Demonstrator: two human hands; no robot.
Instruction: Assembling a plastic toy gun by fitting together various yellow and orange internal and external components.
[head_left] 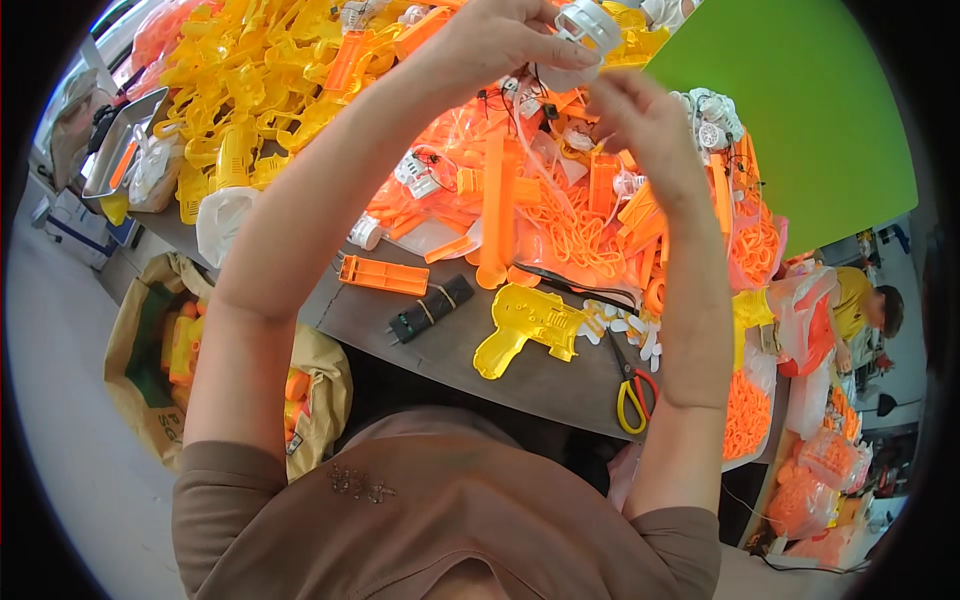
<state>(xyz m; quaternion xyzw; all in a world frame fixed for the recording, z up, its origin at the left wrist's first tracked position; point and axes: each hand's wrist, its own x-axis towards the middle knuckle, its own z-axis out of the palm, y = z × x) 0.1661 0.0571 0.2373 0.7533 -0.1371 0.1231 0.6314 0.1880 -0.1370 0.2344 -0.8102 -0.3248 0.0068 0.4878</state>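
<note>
At the far side of the table, my left hand [495, 42] is closed around a white round plastic part [588, 32] with openings in its side. My right hand [648, 130] is raised just below and right of that part, its fingers curled together; whatever they pinch is too small to make out. Thin wires hang near both hands over a heap of orange parts [497, 200]. Nearer to me lies a yellow toy-gun half shell [528, 325], hollow side up. Left of it are a black bar with a band round it [430, 310] and an orange rectangular part [384, 275].
Scissors [634, 396] with red and yellow handles lie at the table's front edge, below small white pieces [622, 325]. Yellow shells [245, 75] pile up back left. A green board [800, 110] stands right. A sack [135, 345] sits left; another person [855, 310] is far right.
</note>
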